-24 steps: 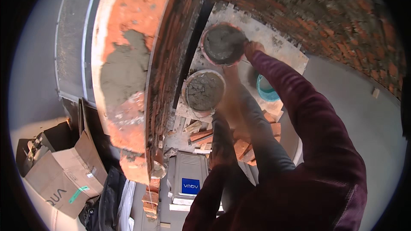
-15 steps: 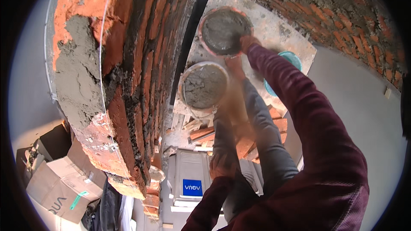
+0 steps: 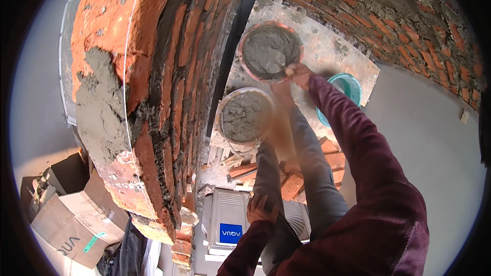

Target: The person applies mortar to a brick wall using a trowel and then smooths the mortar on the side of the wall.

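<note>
My right hand (image 3: 302,75) is closed on a pale trowel handle (image 3: 289,71) at the near right rim of a reddish bucket (image 3: 262,76); the blade looks sunk in its grey mortar (image 3: 266,46). My left hand (image 3: 260,207) rests on my left leg (image 3: 268,174) with fingers apart, holding nothing. A white bucket (image 3: 243,117) of lumpy mortar stands nearer, left of my right foot (image 3: 281,89). A teal tub (image 3: 353,87), partly hidden by my sleeve, is to the right.
A brick pillar (image 3: 143,71) with mortar and string is close left; a mortared brick wall (image 3: 388,15) runs behind. Below lie loose bricks (image 3: 291,186), a beige boxy unit (image 3: 220,209) with a blue label, and cardboard boxes (image 3: 66,220). The buckets stand on a stained board (image 3: 327,46).
The view has swung toward the brick pillar since the first frame, then tilted slightly. My right hand stays at the reddish bucket while the mortar's surface changes shape.
</note>
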Tool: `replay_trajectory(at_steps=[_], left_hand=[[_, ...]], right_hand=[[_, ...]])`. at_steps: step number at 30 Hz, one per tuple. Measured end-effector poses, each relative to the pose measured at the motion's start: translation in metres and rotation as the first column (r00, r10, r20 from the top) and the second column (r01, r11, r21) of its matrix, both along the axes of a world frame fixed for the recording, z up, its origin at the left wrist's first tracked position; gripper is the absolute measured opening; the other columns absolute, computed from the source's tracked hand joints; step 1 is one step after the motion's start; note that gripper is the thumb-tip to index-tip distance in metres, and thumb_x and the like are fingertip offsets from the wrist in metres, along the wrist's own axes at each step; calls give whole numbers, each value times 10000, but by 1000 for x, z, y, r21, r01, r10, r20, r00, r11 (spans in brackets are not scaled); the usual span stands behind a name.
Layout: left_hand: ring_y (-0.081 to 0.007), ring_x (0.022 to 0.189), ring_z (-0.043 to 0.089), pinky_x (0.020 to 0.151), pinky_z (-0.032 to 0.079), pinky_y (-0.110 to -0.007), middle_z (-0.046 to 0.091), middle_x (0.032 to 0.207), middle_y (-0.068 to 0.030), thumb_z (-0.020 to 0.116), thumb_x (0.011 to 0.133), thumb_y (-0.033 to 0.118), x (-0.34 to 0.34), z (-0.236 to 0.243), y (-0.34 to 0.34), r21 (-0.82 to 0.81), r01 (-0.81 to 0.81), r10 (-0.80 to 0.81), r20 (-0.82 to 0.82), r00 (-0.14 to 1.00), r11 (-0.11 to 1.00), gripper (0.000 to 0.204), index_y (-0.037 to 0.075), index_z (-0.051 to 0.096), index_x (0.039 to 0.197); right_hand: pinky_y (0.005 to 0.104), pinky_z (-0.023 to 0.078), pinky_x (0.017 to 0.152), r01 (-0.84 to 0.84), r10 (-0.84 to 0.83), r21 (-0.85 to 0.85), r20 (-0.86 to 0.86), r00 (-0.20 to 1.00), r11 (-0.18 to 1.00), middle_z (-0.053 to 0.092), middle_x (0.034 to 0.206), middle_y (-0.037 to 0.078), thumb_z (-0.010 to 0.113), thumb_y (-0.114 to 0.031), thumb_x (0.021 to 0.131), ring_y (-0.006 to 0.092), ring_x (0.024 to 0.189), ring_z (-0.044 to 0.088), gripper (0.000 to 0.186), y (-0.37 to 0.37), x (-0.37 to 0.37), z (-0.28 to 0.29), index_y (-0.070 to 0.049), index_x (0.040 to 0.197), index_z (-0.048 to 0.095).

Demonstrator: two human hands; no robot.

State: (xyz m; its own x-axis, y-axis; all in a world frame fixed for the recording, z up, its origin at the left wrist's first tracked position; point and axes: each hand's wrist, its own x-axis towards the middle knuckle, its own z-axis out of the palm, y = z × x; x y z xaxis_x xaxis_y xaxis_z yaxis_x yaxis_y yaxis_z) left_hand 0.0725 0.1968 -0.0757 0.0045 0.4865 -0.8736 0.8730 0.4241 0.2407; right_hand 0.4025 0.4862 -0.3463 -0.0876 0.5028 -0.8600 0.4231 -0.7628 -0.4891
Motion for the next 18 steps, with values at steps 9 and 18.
replay_trajectory(at_steps=[9, 18], left_hand=[[-364, 1287, 318, 1085, 268, -429, 426, 1354, -132, 733, 650, 332, -5, -5, 12, 21, 27, -28, 33, 999, 999, 616, 118, 565, 1202], [-374, 1300, 301, 1090, 250, -421, 401, 1354, -201, 698, 691, 356, -17, 18, 16, 121, -103, 85, 144, 986, 987, 716, 73, 452, 1302]], right_hand=[[245, 353, 401, 316, -309, 48, -117, 944, 947, 521, 662, -11, 623, 2, 733, 66, 459, 445, 345, -57, 11, 88, -69, 1068, 583], [248, 451, 499, 100, -83, 240, -80, 993, 966, 526, 754, -10, 647, -41, 762, 66, 577, 518, 446, -68, -14, 403, -62, 1187, 514]])
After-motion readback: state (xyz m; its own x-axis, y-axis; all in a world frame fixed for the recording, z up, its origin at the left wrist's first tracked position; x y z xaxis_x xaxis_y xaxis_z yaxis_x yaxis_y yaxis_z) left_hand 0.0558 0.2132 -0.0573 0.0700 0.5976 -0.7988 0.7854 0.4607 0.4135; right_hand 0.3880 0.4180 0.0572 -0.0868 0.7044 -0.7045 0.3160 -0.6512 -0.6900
